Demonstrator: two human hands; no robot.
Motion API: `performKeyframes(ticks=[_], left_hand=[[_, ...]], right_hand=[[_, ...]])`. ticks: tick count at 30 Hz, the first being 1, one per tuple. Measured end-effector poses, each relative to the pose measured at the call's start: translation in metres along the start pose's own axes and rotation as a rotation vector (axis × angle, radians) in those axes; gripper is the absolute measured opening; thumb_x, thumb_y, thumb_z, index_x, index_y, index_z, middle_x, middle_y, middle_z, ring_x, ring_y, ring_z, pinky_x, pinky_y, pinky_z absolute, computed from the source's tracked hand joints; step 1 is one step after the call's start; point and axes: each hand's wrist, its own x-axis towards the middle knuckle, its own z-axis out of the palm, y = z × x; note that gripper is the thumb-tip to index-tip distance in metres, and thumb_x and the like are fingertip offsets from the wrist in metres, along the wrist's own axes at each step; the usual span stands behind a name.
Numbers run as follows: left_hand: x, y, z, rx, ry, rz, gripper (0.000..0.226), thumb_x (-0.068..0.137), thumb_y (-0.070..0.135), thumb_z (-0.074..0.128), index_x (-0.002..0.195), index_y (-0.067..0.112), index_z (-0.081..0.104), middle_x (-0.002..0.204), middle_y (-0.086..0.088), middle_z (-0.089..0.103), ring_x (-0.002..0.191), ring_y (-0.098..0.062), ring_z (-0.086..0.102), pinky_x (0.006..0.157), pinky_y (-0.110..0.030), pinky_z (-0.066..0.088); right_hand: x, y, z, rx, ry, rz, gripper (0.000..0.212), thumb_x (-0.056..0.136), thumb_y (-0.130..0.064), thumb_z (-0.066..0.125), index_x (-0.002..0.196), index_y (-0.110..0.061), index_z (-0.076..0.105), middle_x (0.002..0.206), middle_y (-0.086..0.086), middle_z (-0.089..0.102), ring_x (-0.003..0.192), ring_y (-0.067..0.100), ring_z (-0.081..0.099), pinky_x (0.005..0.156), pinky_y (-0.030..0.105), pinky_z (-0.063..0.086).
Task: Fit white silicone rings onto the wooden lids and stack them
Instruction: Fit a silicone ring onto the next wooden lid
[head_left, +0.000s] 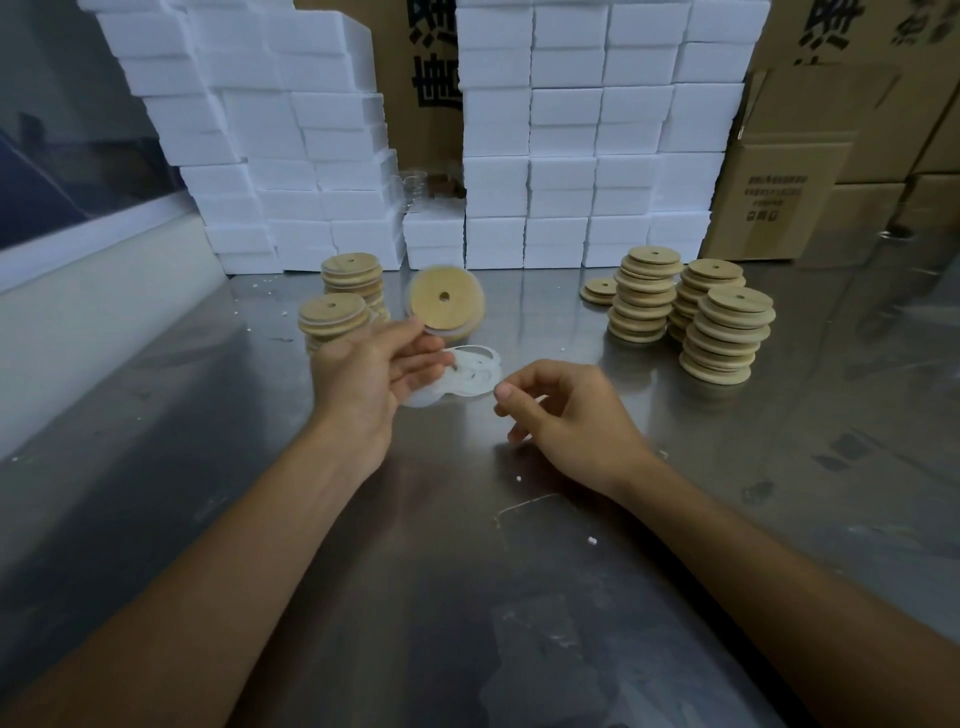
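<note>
Round pale wooden lid w/ centre hole (445, 300), light, stiff, held up at its lower edge by left hand (363, 374) fingers, ring prob. fitted (blurred); thin floppy white silicone rings (470, 376) on steel bench (467, 597), pinch at rim; right hand (566, 415) fingers curled, apparently empty.

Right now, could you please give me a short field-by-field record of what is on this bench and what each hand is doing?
surface: metal table
left hand: holds a wooden lid up above the table, a white ring visible at its edge
right hand: fingers curled, low over the table; whether it pinches anything cannot be told
loose rings: white silicone rings piled between the hands
stacks on the left: ringed lids
stacks on the right: bare lids
behind: white boxes, cardboard cartons
</note>
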Motion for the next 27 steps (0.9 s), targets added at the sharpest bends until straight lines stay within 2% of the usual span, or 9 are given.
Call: performKeyframes(ticks=[6,11,17,21,24,27], left_hand=[[0.018,0.025,-0.022,-0.157,0.127,0.015,0.007,0.093,0.008,0.061,0.091,0.002,0.063,0.064,-0.006,0.072,0.062,-0.014,0.072,0.053,-0.016,0.053],[0.029,0.035,-0.035,-0.172,0.178,0.014,0.015,0.095,0.012,0.061,0.081,0.007,0.059,0.056,0.002,0.069,0.059,-0.007,0.071,0.054,-0.012,0.052],[0.042,0.026,-0.047,-0.196,0.246,-0.039,0.009,0.095,0.011,0.062,0.092,0.003,0.06,0.059,0.0,0.071,0.06,-0.008,0.071,0.055,-0.013,0.053],[0.044,0.024,-0.048,-0.212,0.251,-0.039,0.011,0.096,0.014,0.061,0.091,0.005,0.06,0.058,0.0,0.071,0.059,-0.008,0.071,0.054,-0.014,0.053],[0.044,0.021,-0.048,-0.179,0.256,-0.003,0.014,0.097,0.016,0.061,0.089,0.005,0.058,0.055,0.002,0.069,0.058,-0.008,0.071,0.053,-0.013,0.052],[0.04,0.017,-0.046,-0.021,0.283,0.098,0.015,0.094,0.016,0.064,0.085,0.005,0.06,0.058,0.0,0.068,0.057,-0.012,0.071,0.052,-0.017,0.053]], right_hand=[[0.0,0.0,0.0,-0.054,-0.001,0.021,0.019,0.095,-0.028,0.064,0.087,-0.012,0.072,0.079,-0.001,0.074,0.064,0.018,0.07,0.076,0.044,0.059],[-0.001,-0.001,0.003,-0.045,0.002,0.024,0.021,0.095,-0.027,0.064,0.084,-0.01,0.071,0.077,0.001,0.074,0.066,0.022,0.07,0.077,0.045,0.058],[-0.001,0.001,0.002,-0.048,-0.002,0.024,0.021,0.095,-0.028,0.064,0.084,-0.011,0.07,0.076,0.0,0.074,0.064,0.02,0.07,0.076,0.042,0.059],[0.0,0.002,0.002,-0.048,-0.003,0.018,0.021,0.095,-0.028,0.064,0.083,-0.011,0.07,0.076,0.0,0.074,0.063,0.019,0.07,0.075,0.042,0.059],[0.0,0.002,0.001,-0.056,0.006,0.007,0.021,0.095,-0.028,0.064,0.083,-0.012,0.07,0.075,-0.001,0.074,0.062,0.017,0.069,0.072,0.04,0.059],[0.002,0.005,-0.001,-0.066,0.063,0.004,0.02,0.095,-0.029,0.064,0.083,-0.015,0.071,0.072,-0.003,0.073,0.064,0.013,0.069,0.071,0.035,0.06]])
